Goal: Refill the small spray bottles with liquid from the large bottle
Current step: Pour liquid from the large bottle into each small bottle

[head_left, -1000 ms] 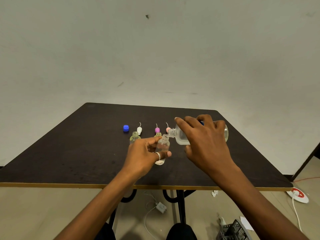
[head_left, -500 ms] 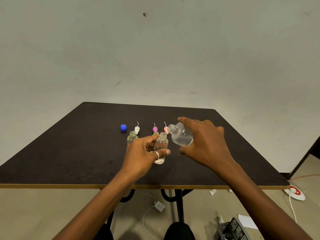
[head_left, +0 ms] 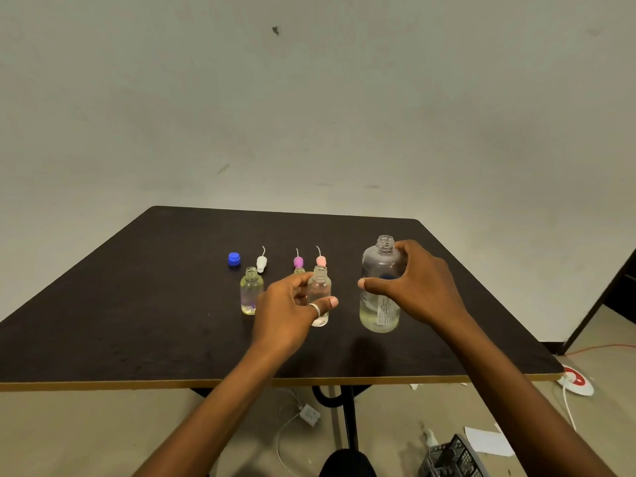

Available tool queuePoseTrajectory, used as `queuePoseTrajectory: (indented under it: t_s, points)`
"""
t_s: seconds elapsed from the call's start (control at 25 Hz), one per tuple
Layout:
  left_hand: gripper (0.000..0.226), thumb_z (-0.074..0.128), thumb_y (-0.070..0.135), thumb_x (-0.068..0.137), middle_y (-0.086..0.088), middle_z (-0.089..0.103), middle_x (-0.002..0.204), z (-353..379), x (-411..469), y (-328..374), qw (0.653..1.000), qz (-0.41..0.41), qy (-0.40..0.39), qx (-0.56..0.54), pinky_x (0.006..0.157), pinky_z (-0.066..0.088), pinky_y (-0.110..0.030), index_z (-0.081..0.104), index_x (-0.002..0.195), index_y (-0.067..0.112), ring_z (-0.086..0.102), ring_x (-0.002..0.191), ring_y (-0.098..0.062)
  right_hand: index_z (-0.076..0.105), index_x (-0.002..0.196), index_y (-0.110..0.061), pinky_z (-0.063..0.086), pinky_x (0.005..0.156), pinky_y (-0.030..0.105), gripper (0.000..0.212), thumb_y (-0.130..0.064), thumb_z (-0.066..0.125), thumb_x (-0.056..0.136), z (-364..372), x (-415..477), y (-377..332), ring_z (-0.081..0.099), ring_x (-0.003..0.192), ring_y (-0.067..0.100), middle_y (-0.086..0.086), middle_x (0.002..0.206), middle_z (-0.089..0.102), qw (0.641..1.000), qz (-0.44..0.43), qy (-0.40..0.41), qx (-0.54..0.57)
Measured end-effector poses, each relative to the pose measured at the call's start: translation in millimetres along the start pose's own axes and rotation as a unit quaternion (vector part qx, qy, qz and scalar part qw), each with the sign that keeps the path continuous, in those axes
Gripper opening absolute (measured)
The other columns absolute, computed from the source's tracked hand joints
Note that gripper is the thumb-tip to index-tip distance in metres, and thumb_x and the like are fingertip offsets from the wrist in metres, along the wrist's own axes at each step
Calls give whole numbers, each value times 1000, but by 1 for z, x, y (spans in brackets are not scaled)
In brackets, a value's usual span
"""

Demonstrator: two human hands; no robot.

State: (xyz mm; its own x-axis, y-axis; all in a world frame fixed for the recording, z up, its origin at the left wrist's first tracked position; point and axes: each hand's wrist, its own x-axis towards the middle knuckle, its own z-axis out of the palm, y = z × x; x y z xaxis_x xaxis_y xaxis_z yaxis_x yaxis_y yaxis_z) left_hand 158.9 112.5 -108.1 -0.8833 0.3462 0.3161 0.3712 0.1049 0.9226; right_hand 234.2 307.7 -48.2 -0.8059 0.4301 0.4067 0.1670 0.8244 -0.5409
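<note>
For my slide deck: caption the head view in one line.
Left hand holds a small uncapped bottle while right hand grips the upright large bottle on the dark table.

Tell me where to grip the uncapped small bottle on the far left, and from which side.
Grip the small bottle round its straight-walled body, below the open neck. It stands upright, so come in level from its near-left: the white spray head sits just behind it, and the left hand, holding the clear bottle, crowds its right.
</note>
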Motion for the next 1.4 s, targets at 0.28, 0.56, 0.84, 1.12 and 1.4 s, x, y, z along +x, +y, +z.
queuePoseTrajectory:
  t_s: [0.28, 0.56, 0.84, 1.12, 1.4]
  points:
    - [41, 85, 29, 73, 11, 74, 99, 36, 20, -12, 998, 2, 51, 45, 84, 59, -29, 71, 111, 27, 69, 90, -2, 44, 133, -16, 50, 85, 31, 85, -55, 80, 67, 12, 8, 21, 61, 108, 22, 5, 128, 60, 998, 45, 33, 15]
    - [37, 84, 23, 75, 15, 70, 89, 60, 36, -19, 997, -16, 62, 48, 75, 56, -17, 70, 110, 22, 68, 83, 0, 43, 134, -15, 51, 86, 32, 86, -55, 79, 67, 21, 11, 35, 60, 112, 25, 7, 131, 59, 998, 56, 41, 13]
    - [35, 83, 24, 76, 13, 72, 90, 72, 42, -41, 996, -32, 64, 49, 79, 59, -28, 69, 108, 24, 68, 83, 0, 40, 138, -15, 52, 90, 36, 90, -57, 77, 68, 28, 14, 45, 60, 115, 26, 7, 135, 57, 997, 69, 41, 5]
    - [40, 83, 24, 76, 13, 72, 92, 79, 43, -50, 996, -25, 78, 38, 79, 59, -27, 67, 112, 22, 68, 85, 2, 38, 140, -17, 51, 94, 37, 88, -55, 77, 70, 32, 12, 48, 59, 119, 25, 5, 138, 55, 997, 67, 40, 8]
    - [51, 83, 28, 76, 12, 72, 104, 82, 44, -55, 995, -23, 85, 45, 85, 57, -26, 64, 123, 23, 67, 94, 0, 36, 142, -16, 52, 97, 40, 96, -57, 79, 66, 31, 13, 49, 57, 121, 26, 6, 139, 54, 997, 73, 30, 8]
